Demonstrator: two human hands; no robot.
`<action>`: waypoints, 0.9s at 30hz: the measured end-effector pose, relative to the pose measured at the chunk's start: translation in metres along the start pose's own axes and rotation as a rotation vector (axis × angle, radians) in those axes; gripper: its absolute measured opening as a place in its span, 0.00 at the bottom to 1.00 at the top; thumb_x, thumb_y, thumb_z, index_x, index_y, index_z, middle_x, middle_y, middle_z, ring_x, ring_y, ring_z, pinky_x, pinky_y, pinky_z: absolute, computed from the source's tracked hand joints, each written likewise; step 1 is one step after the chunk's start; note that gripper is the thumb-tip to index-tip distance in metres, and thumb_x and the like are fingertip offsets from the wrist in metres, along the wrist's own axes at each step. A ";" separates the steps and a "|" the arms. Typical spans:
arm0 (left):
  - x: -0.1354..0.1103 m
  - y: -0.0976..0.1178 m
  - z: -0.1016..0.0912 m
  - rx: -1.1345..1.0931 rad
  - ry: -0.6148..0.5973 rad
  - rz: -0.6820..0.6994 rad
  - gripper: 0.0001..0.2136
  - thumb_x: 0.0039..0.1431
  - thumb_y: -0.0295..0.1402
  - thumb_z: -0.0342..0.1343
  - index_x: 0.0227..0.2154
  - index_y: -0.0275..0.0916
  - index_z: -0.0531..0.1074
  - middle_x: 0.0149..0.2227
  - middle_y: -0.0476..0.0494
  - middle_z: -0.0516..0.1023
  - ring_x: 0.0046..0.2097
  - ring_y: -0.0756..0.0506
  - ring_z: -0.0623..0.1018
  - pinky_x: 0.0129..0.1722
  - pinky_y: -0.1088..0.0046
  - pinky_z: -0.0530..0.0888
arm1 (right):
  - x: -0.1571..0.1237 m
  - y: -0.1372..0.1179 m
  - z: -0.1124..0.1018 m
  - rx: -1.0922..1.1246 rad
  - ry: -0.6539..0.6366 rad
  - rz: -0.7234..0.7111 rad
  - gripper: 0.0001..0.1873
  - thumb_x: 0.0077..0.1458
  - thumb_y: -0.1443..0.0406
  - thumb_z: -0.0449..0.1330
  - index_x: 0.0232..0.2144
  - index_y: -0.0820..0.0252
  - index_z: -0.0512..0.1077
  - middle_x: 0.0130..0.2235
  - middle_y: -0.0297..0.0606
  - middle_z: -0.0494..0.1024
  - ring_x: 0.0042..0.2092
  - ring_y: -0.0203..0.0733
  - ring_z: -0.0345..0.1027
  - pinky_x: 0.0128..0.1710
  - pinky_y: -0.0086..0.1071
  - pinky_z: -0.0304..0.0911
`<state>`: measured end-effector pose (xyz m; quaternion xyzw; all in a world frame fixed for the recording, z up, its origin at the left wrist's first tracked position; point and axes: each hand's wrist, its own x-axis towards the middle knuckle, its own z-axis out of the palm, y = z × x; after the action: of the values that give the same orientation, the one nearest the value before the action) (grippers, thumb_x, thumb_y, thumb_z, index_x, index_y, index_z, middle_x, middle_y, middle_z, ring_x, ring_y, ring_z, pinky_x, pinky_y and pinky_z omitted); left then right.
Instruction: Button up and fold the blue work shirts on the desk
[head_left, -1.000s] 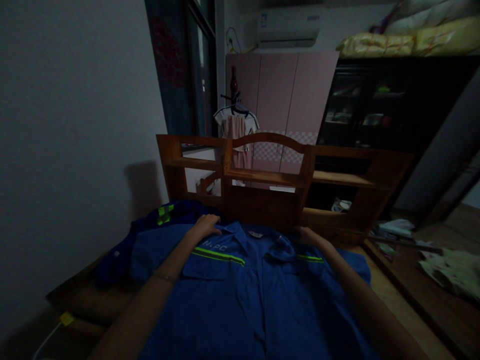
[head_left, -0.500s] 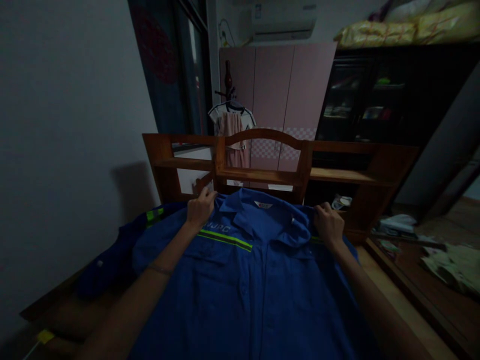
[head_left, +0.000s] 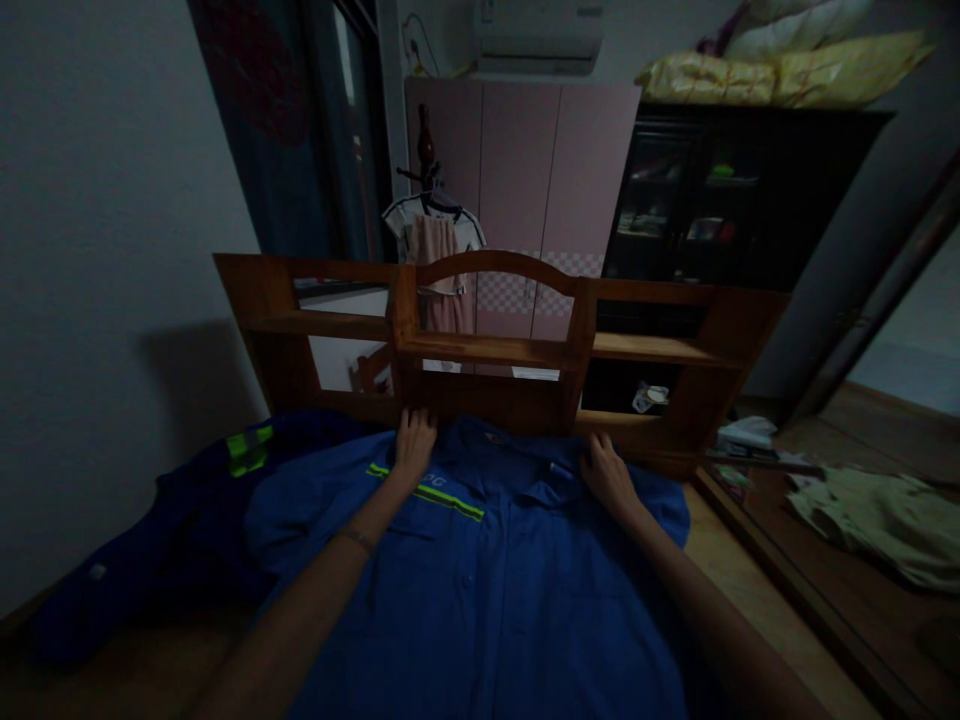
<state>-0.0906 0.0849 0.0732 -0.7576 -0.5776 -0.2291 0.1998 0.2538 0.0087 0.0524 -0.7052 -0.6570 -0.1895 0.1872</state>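
Observation:
A blue work shirt (head_left: 487, 590) with neon green stripes lies spread out, front side up, on a wooden bed. My left hand (head_left: 414, 442) rests flat on its left shoulder beside the collar, fingers stretched toward the headboard. On the other side of the collar, my right hand (head_left: 606, 476) presses on the right shoulder with its fingers extended. Neither hand grips the cloth. A second dark blue garment (head_left: 172, 520) with a green patch lies under the shirt to the left.
A wooden headboard with shelves (head_left: 495, 350) stands just beyond the hands. Behind it are a pink wardrobe (head_left: 525, 190), a coat stand with hanging clothes (head_left: 431, 240) and a dark cabinet (head_left: 712, 200). Crumpled cloth (head_left: 877, 510) lies on the floor at right.
Half a second ago both hands pinched the shirt's shoulders and held the collar up; now the shirt lies flat and both hands rest open on it. The view has shifted right.

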 end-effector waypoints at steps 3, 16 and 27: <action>-0.016 0.012 -0.011 -0.044 0.012 -0.013 0.20 0.54 0.20 0.45 0.50 0.30 0.66 0.48 0.28 0.67 0.52 0.36 0.66 0.56 0.54 0.54 | -0.020 -0.001 -0.019 0.153 0.065 -0.052 0.16 0.57 0.68 0.50 0.49 0.62 0.61 0.51 0.47 0.63 0.47 0.46 0.64 0.43 0.31 0.61; -0.085 0.064 0.042 -0.658 -0.398 0.050 0.19 0.55 0.23 0.45 0.50 0.34 0.69 0.42 0.37 0.73 0.45 0.45 0.73 0.48 0.69 0.67 | -0.086 -0.067 -0.002 0.367 -0.467 -0.174 0.29 0.52 0.73 0.49 0.57 0.56 0.60 0.45 0.43 0.73 0.45 0.45 0.69 0.44 0.32 0.59; -0.088 0.074 0.051 -0.843 -0.356 0.037 0.27 0.54 0.24 0.46 0.58 0.40 0.60 0.41 0.41 0.72 0.43 0.46 0.72 0.46 0.70 0.68 | -0.065 -0.080 0.020 0.454 -0.351 -0.115 0.32 0.52 0.67 0.54 0.59 0.51 0.56 0.44 0.41 0.73 0.46 0.47 0.67 0.47 0.36 0.58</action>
<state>-0.0337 0.0262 -0.0225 -0.8105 -0.4458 -0.3068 -0.2243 0.1701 -0.0318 0.0033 -0.6291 -0.7437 0.0769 0.2125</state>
